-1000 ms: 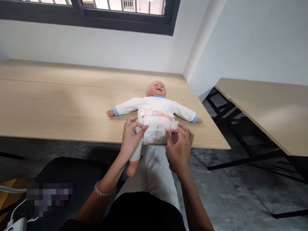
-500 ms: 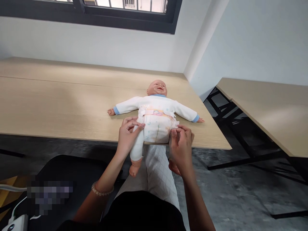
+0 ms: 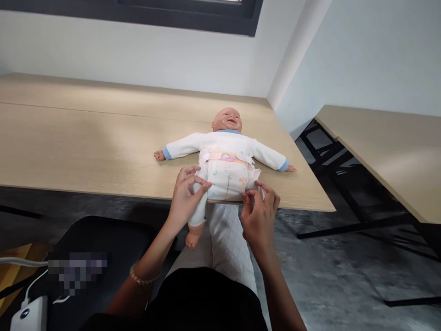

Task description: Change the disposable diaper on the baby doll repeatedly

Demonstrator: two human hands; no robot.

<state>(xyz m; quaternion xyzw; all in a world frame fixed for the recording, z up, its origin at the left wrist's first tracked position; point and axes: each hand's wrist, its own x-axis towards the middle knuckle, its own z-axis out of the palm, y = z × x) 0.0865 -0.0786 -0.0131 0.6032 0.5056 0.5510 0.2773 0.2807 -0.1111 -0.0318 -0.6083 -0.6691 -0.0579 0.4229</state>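
Note:
A baby doll in a white top with blue cuffs lies on its back, arms spread, legs hanging over the table's front edge. Round its hips is a white diaper with a printed, fastened waistband. My left hand is closed on the diaper's leg edge at the left of the picture, thumb and fingers over the top of the doll's leg. On the other side my right hand pinches the diaper's opposite leg edge, low by the table edge. It hides most of that doll leg.
The doll rests on a light wooden table against the wall. Another table stands to the right. At lower left is a black chair with a blurred-out item on it, near a white power bank with cables.
My right fingers have shifted down along the diaper's leg edge, and a frill stands out above them. My left hand stays at its edge. The view has tilted slightly down.

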